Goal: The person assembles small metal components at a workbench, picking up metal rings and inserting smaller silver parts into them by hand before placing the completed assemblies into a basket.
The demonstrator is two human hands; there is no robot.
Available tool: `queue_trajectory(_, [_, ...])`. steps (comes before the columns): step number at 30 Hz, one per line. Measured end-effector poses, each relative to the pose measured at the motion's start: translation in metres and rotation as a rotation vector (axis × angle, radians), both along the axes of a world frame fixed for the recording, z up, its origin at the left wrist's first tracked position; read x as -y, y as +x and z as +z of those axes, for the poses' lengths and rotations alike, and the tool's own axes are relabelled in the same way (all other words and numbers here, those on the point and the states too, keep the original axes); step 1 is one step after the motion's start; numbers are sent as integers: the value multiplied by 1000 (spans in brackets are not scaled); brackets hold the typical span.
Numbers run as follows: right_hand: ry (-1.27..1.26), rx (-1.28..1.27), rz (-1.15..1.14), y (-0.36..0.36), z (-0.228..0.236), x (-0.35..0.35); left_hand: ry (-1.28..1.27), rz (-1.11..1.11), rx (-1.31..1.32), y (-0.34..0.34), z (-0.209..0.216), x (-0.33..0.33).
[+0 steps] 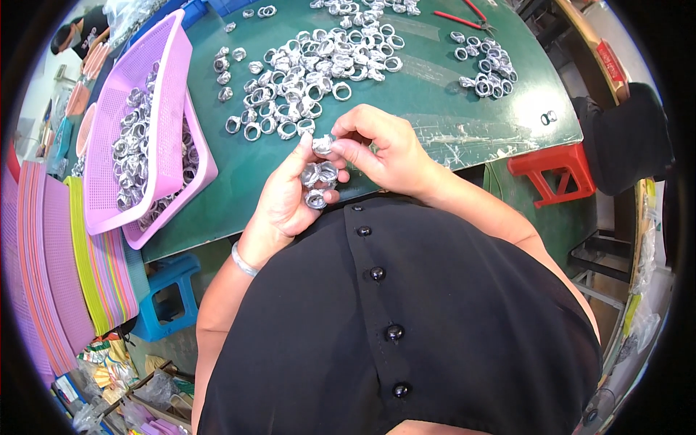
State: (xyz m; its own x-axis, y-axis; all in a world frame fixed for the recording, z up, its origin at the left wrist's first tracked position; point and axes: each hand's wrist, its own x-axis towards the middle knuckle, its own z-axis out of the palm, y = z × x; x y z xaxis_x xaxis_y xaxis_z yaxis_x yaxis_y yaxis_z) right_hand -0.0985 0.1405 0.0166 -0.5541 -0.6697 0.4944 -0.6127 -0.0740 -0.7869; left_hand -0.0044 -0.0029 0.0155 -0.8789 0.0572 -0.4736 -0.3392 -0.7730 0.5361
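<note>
Near the front edge of the green table, my left hand [285, 190] holds several chunky silver metal rings [319, 174] in its palm and fingers. Its thumb and fingertips steady one more silver ring [322, 144] at the top. Closed in a pinch, my right hand [388, 148] has its thumb and forefinger at that same ring. Just beyond both hands lies a large heap of similar silver rings [312, 80]. A short row of rings [223, 72] lies to the left of the heap, and a smaller cluster [496, 69] sits at the far right.
At the left, two stacked purple baskets [176, 80] hold more rings. Red-handled pliers [467, 20] lie at the back right of the table [428, 109]. A red stool [557, 174] stands at the right, a blue stool [168, 297] below left. Colourful stacked baskets [54, 268] fill the left side.
</note>
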Motion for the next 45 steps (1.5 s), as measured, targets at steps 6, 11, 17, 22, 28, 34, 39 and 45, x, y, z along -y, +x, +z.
queue_trajectory(6, [-13,203,70,0,6,-1,30,-34,-40,0,-2,-1])
queue_trajectory(11, [11,223,83,-2,5,-1,24,-29,-38,0,-3,0])
queue_trajectory(17, [19,266,66,-5,-1,-1,23,-28,-65,0,-7,0])
queue_trajectory(22, [32,237,63,-6,-2,-2,20,-12,-67,1,-8,0])
queue_trajectory(28, [20,165,57,-6,-3,-2,-6,-24,-81,2,-6,1])
queue_trajectory(34, [22,17,61,-8,-1,-3,-2,-18,-154,3,-10,1])
queue_trajectory(39, [60,-44,66,-7,2,-5,-15,-1,-183,4,-9,2])
queue_trajectory(45, [69,-33,80,-8,1,-6,1,24,-156,5,-5,1])
